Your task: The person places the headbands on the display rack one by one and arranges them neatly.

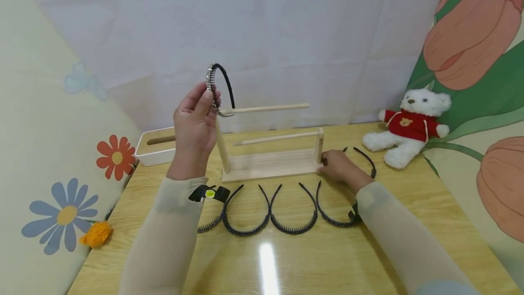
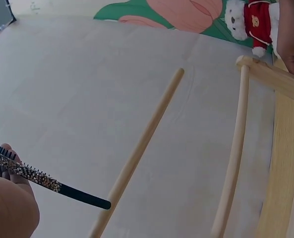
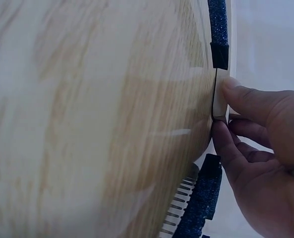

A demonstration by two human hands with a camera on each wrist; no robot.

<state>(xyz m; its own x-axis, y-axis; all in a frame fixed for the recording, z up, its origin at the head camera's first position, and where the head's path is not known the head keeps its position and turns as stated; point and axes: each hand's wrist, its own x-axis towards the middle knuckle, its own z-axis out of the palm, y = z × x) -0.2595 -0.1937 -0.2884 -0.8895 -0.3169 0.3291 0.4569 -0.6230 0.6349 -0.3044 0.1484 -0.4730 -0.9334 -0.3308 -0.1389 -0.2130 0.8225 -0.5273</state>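
Observation:
My left hand [image 1: 196, 124] pinches a black toothed headband [image 1: 211, 78] trimmed with sparkling stones, raised at the left end of a wooden rack's upper rod [image 1: 270, 109]. In the left wrist view, the headband's dark tip [image 2: 85, 197] overlaps that rod; I cannot tell whether they touch. My right hand [image 1: 340, 166] is at the right end of the rack's base [image 1: 268, 165]. Seen from the right wrist, thumb and fingers pinch the base's corner [image 3: 220, 94]. Below the upper rod, a second rod [image 1: 278, 139] joins the right post.
Several dark headbands [image 1: 294, 230] lie along the table in front of the rack, another [image 1: 371, 163] beyond my right wrist. A white box with a wooden lid [image 1: 157, 156] stands left. A white teddy bear [image 1: 413, 124] sits at the right; an orange fuzzy item [image 1: 97, 234] is at the left edge.

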